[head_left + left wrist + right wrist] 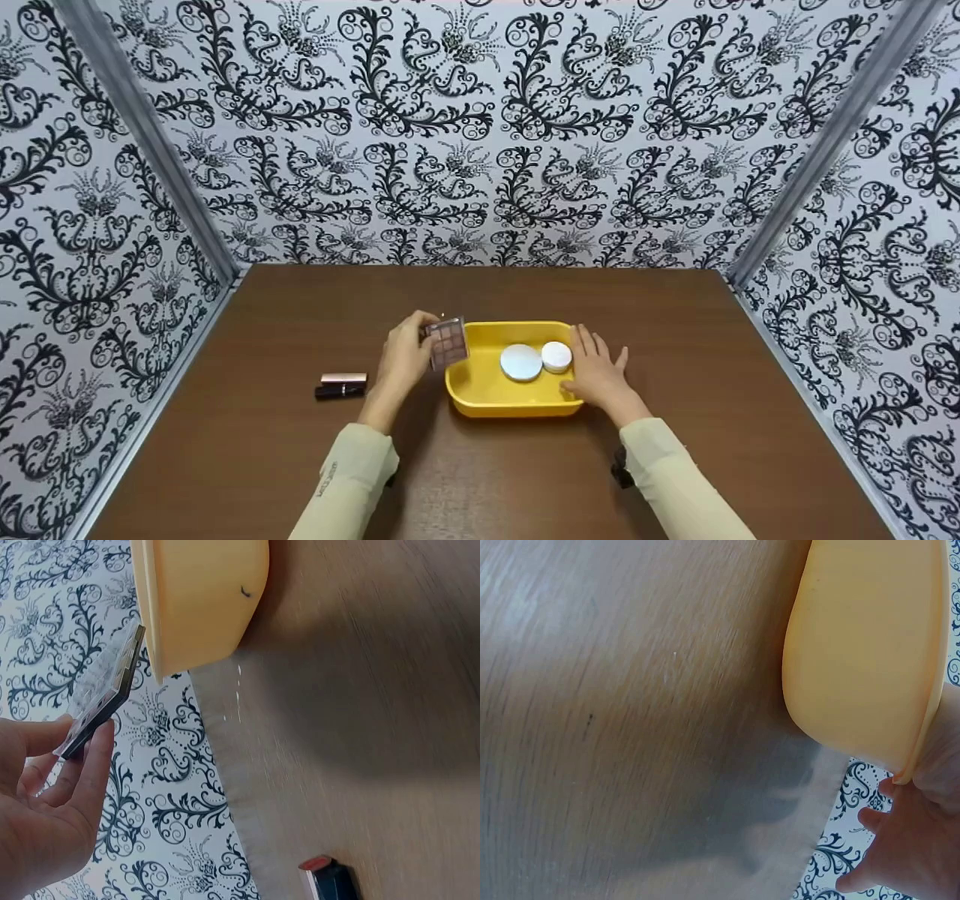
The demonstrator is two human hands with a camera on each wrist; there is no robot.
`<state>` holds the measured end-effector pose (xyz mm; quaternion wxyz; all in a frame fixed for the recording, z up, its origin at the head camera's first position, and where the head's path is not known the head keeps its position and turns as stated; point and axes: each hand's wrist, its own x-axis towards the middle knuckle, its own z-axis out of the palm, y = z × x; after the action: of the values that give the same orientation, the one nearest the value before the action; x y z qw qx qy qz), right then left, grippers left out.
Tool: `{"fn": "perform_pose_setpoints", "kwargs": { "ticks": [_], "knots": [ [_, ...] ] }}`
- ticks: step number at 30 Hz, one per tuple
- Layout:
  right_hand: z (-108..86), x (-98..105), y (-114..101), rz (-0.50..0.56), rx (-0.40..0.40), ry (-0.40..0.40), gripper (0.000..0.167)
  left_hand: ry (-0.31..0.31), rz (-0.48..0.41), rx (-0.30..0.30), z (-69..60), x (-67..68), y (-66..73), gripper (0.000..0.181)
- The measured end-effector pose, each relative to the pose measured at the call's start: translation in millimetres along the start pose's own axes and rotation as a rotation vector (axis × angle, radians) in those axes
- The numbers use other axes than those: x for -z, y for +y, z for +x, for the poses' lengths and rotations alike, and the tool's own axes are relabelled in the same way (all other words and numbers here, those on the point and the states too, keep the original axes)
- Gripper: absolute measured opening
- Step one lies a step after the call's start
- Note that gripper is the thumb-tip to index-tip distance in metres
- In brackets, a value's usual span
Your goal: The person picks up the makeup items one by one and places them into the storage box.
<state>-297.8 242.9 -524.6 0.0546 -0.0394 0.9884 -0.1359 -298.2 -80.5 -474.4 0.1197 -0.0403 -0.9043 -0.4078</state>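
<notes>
My left hand [405, 352] pinches an eyeshadow palette [448, 343] with a clear lid, thumb on one side and fingers on the other. The palette is tilted and held up at the left rim of a yellow plastic tub [480, 391]. In the left wrist view the palette [112, 686] appears nearly edge-on beside the tub's wall. At the tub's right end, my right hand [600, 375] rests over the rim with its fingers spread. Inside the tub lie a larger round white container [520, 363] and a smaller white jar [556, 357], side by side.
Left of the tub, a rose-gold tube [345, 378] and a black lipstick-like tube [341, 391] lie together on the brown table [510, 480]. Patterned walls [480, 150] enclose the table at the back and both sides.
</notes>
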Motion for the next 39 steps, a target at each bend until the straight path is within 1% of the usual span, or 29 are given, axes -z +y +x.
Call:
{"fn": "perform_pose_setpoints", "kwargs": {
  "ticks": [6, 10, 16, 24, 26, 33, 39],
  "knots": [
    [-0.7, 0.6, 0.9, 0.003, 0.004, 0.003, 0.103, -0.027, 0.002, -0.007, 0.9, -10.6, 7.2, 0.02],
    [-0.1, -0.4, 1.7, -0.001, -0.002, -0.009, 0.103, -0.055, 0.029, -0.015, 1.4, -17.7, 10.6, 0.02],
    [0.1, -0.7, 2.0, 0.009, -0.004, -0.007, 0.104, -0.115, 0.047, 0.02, 3.3, -28.0, 15.5, 0.022],
    [0.4, -1.2, 1.2, 0.019, -0.002, 0.0, 0.104, -0.155, 0.104, 0.043, 6.0, -38.9, 25.2, 0.024],
    [0.6, -1.7, 1.1, 0.014, -0.006, 0.001, 0.104, -0.162, 0.124, 0.051, 6.4, -41.5, 27.6, 0.024],
    [0.3, -1.5, 1.1, 0.012, -0.01, 0.013, 0.104, -0.156, 0.184, 0.038, 9.1, -51.4, 29.8, 0.02],
    [0.1, -0.2, 0.2, 0.022, -0.009, 0.007, 0.103, -0.159, 0.222, 0.058, 11.1, -58.5, 29.7, 0.016]
  ]
}}
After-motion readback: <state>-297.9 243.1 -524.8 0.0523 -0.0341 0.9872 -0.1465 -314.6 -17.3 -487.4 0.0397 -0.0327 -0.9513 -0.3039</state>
